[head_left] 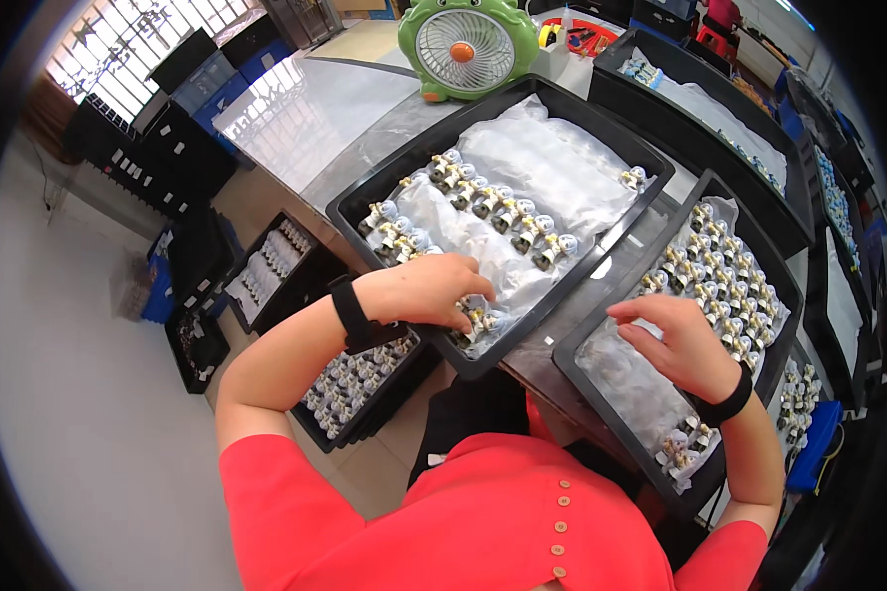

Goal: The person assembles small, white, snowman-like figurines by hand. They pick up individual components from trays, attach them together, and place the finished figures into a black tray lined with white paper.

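My left hand [429,290] reaches into the near corner of a large black tray [411,150]. Its curled fingers and thumb close around a small white-and-gold figurine [477,319] there; the grip is partly hidden. Rows of similar figurines [508,211] with pale blue heads lie in this tray on white sheeting [532,148]. Over a second black tray [598,379] on the right hovers my right hand [675,340], thumb and fingers apart with nothing seen between them. Densely packed figurines [724,286] fill that tray's far part, and a few more lie in its near corner.
A green animal-shaped fan [468,49] stands behind the large tray on the grey table [296,123]. More black trays with figurines stand at the far right. Below the table's left edge are stacked trays [360,384] of figurines. A blue bin [815,448] is at lower right.
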Available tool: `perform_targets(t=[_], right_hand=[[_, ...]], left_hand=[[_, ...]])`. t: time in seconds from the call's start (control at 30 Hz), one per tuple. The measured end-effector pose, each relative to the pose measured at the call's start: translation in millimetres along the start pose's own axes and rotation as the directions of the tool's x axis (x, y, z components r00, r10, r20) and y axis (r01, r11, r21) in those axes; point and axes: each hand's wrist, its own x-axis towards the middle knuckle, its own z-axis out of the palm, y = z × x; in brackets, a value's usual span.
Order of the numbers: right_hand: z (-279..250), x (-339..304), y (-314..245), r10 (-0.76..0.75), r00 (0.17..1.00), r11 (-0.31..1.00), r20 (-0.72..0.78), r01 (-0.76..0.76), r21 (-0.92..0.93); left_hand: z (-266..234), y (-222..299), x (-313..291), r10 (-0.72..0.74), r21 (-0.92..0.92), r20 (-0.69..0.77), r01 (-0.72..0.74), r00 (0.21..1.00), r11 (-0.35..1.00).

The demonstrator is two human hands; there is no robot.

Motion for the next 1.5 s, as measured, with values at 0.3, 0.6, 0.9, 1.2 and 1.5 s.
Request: perform_targets(t=[0.3,0.6,0.9,1.2,1.5], right_hand=[[-31.6,21.8,39.6,0.176,0.974,0.977,-0.140,-0.190,-0.096],[9.0,2.0,78.5,0.371,0.909,0.738,-0.191,-0.413,-0.533],[-17.9,-17.8,50.1,0.105,0.940,0.982,-0.324,-0.150,-0.114],[-8.7,-32.6,54.4,-0.120,0.826,0.993,-0.550,0.100,-0.067],[-0.2,-33.4,57.9,-0.090,0.826,0.995,-0.556,0.104,-0.007]], left_hand=[[-9.8,13.8,-1.3,-0.021,0.041,-0.052,0.023,0.998,0.999],[-38.7,83.2,55.7,0.232,-0.410,-0.387,-0.393,0.892,0.823],[-10.7,123.5,120.4,-0.114,-0.895,-0.387,-0.343,0.915,0.287],[14.2,130.3,142.2,-0.018,-0.962,-0.247,-0.247,0.969,-0.115],[19.3,129.2,138.2,0.004,-0.936,-0.346,-0.346,0.938,0.071]])
